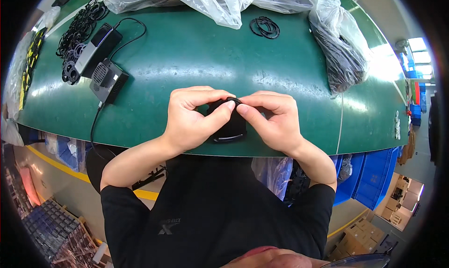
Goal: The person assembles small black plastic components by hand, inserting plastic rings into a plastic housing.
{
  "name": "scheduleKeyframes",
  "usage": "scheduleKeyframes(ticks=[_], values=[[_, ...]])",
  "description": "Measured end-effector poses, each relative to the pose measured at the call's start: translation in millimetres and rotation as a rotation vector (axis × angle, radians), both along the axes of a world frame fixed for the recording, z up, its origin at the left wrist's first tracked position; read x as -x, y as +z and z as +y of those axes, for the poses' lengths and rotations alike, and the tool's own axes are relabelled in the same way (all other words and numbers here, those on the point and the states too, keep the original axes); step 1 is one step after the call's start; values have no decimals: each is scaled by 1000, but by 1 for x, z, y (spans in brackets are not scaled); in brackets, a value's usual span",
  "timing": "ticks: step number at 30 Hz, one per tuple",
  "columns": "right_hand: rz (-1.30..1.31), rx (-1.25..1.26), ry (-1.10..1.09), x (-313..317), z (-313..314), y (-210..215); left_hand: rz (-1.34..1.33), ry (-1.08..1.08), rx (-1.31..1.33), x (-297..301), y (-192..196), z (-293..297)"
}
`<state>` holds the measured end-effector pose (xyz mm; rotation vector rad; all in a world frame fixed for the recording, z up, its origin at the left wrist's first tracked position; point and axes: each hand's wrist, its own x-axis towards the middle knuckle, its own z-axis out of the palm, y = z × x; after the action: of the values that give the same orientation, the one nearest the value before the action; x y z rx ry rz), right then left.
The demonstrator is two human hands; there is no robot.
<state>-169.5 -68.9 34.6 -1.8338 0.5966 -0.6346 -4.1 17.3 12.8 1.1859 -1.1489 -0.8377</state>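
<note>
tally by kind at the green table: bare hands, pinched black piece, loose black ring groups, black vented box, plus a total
Bare hands: 2 (left hand, right hand)
Pinched black piece: 1
Loose black ring groups: 2 (large heap at left, small cluster at far side)
Black vented box: 1
Total: 6

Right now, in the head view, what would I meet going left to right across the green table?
Yellow-black bundle → grille box → left grip → black piece → right grip → filled clear bag → white strands.
</note>
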Motion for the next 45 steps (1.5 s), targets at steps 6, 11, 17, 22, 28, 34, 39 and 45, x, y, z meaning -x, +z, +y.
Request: scheduleKeyframes(ticks=[6, 11, 17, 22, 28, 34, 39, 45], values=[[15, -347, -17, 0, -2, -6, 204, -21, -149, 1, 0, 1], [-30, -476, 22, -2, -7, -3, 352, -144, -225, 2, 5, 2], [-25, -252, -133, 4, -15, -8, 577, -302, -346, 0, 11, -1], [-184, -269, -201, 0, -9, -6, 511, -305, -409, -6, 7, 2], [-91, -538, -2, 1, -16, -8, 438, -292, -337, -5, 2, 0], [-201, -358, -137, 1, -15, -2, 401, -312, -325, -4, 8, 2], [-88, -576, 27, 6, -22, -3, 446, -296, -293, -1, 3, 1], [-112, -531, -29, 12, -22, 5, 383, -366, -325, -2, 6, 3]])
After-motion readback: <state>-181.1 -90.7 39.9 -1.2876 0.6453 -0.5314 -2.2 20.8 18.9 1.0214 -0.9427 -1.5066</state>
